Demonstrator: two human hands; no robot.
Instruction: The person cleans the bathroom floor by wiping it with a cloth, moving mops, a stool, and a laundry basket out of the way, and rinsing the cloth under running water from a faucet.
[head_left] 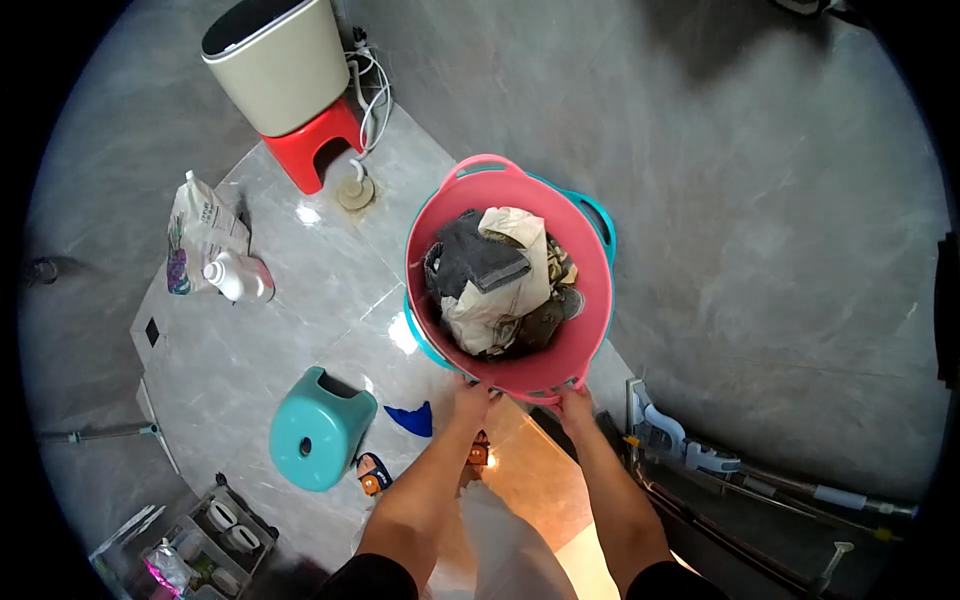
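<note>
Both hands are at the near rim of a pink basket (592,300). My left hand (473,402) has its fingers closed at the rim's left part, and my right hand (574,408) grips the rim beside the near handle. Inside the basket lies a heap of clothes: a dark grey garment (475,250), a cream cloth (530,290) and some camouflage-patterned fabric (558,268). The pink basket sits in or over a teal basket (606,228), whose rim and handle show around it.
A teal stool (322,430) stands at the lower left, near a blue piece (411,419) on the floor. Further left are a white bottle (240,277) and a bag (205,230). A beige bin (280,70) rests on a red stool (312,145). Poles (780,490) lie at right.
</note>
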